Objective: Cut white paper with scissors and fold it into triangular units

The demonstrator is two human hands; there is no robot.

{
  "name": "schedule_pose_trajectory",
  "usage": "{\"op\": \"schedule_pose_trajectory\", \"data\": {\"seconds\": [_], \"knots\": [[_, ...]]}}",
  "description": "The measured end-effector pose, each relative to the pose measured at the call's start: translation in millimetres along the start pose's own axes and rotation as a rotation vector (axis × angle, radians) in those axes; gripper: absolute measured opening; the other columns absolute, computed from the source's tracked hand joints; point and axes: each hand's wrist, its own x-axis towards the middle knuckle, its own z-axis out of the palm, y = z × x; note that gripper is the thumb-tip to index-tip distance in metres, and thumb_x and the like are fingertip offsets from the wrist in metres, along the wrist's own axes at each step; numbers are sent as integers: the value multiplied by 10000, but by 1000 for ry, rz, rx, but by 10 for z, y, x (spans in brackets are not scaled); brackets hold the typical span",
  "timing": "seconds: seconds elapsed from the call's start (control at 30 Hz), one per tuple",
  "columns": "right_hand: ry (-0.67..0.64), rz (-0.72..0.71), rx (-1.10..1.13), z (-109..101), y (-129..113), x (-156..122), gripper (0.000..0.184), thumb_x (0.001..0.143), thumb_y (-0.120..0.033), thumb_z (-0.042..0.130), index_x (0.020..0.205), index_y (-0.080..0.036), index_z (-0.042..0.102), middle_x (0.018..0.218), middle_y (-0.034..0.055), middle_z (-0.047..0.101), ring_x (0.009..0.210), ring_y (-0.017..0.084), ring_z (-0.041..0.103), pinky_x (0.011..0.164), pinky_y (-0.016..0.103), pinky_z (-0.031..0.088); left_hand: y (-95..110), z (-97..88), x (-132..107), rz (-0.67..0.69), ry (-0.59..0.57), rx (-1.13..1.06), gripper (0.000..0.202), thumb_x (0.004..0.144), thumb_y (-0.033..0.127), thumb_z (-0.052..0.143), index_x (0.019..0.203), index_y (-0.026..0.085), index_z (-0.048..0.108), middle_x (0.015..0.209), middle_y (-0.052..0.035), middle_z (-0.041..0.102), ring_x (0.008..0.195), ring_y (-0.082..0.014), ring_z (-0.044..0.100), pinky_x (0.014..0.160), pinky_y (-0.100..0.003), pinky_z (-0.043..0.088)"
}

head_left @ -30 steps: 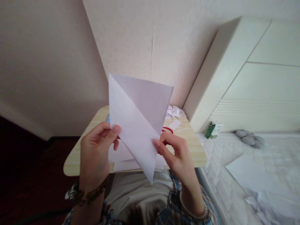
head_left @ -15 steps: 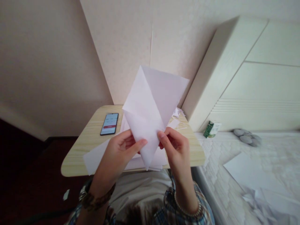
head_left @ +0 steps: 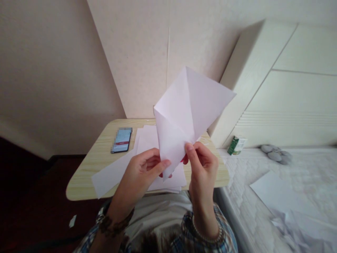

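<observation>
A folded sheet of white paper (head_left: pixel 176 119) is held up above the small table, its narrow point downward and its wide, creased part tilted up to the right. My left hand (head_left: pixel 147 167) pinches it near the lower point, thumb in front and fingers behind. On the right edge, my right hand (head_left: pixel 201 163) grips the folded layers between thumb and fingers. Part of the fingers on both hands is hidden behind the sheet. Beneath, a stack of white paper (head_left: pixel 146 137) lies on the table, with a strip of paper (head_left: pixel 112 175) sticking out to the left.
The wooden table (head_left: pixel 84 175) stands against the wall. A phone (head_left: pixel 122 140) lies on its left side. On the mattress (head_left: pixel 237 175) to the right are a green and white carton (head_left: pixel 237 145), a grey cushioned object (head_left: pixel 276 154), a flat sheet (head_left: pixel 276 193) and crumpled paper (head_left: pixel 302 228).
The folded paper has swung to the right and tilted clockwise, its top now farther right. My right hand has shifted slightly right; both hands keep hold of the sheet.
</observation>
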Motion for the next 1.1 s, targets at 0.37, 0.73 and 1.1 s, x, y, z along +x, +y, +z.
{"op": "schedule_pose_trajectory", "data": {"seconds": [0.37, 0.73, 1.1], "knots": [[80, -1, 65, -63, 64, 35, 374, 921, -289, 614, 572, -220, 499, 536, -55, 470, 533, 121, 456, 537, 265, 345, -35, 94, 38, -33, -87, 58, 37, 685, 188, 745, 706, 200, 716, 592, 5, 700, 550, -156, 660, 563, -243, 524], [8, -29, 15, -170, 98, 80, 375, 914, -299, 620, 564, -215, 515, 522, -51, 486, 521, 122, 450, 518, 266, 333, -55, -26, 46, -91, -215, 145, 117, 703, 232, 738, 594, 212, 702, 587, -25, 737, 528, -172, 676, 530, -253, 542], [-238, -84, -115, -181, -32, 51, 344, 897, -267, 601, 562, -211, 555, 524, -29, 550, 527, 129, 488, 521, 266, 360, -89, -7, 57, -10, 59, -13, 162, 706, 331, 800, 790, 193, 805, 698, -58, 791, 643, -232, 727, 520, -267, 561]]}}
